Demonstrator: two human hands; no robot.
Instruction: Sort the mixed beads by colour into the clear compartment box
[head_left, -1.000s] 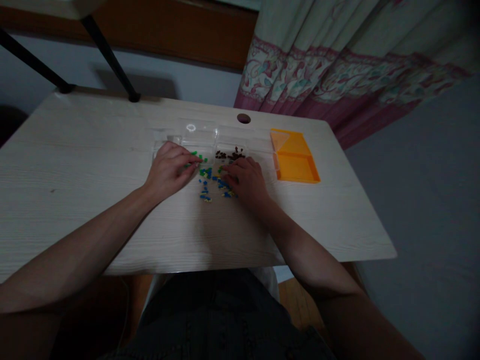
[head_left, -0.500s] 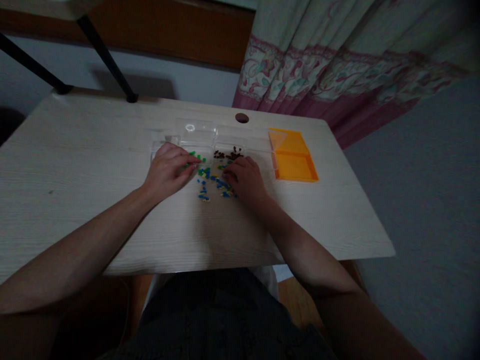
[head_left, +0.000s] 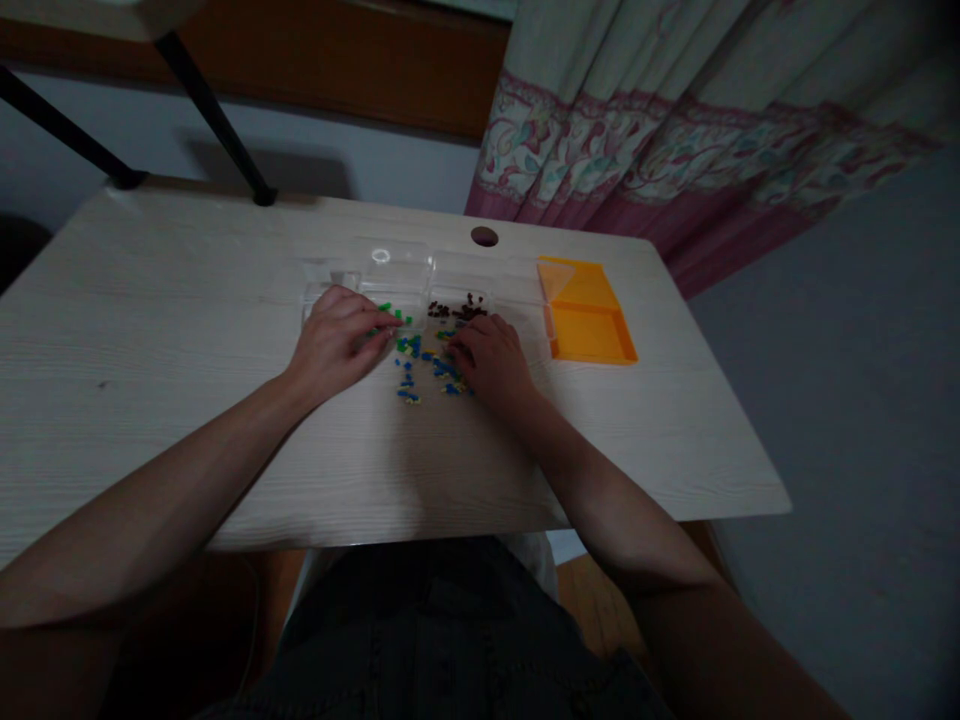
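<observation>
A scatter of small blue, green and yellow beads (head_left: 420, 365) lies on the pale wooden table (head_left: 187, 330) in front of me. Behind it stand clear plastic boxes (head_left: 405, 268); one holds green beads (head_left: 394, 312), another brown beads (head_left: 456, 309). My left hand (head_left: 335, 340) rests at the left of the pile, fingers curled and pinched at the green beads. My right hand (head_left: 487, 358) lies on the pile's right side, fingertips drawn together on the beads. What either pinch holds is too small to make out.
An orange plastic tray (head_left: 589, 315) with its lid lies to the right of the boxes. A round cable hole (head_left: 484, 236) sits near the table's far edge. Black stand legs (head_left: 214, 105) rest at the back left. A patterned curtain (head_left: 675, 130) hangs behind.
Both hands stay at the bead pile with only slight finger movement; the left fingertips have edged a little toward the green beads.
</observation>
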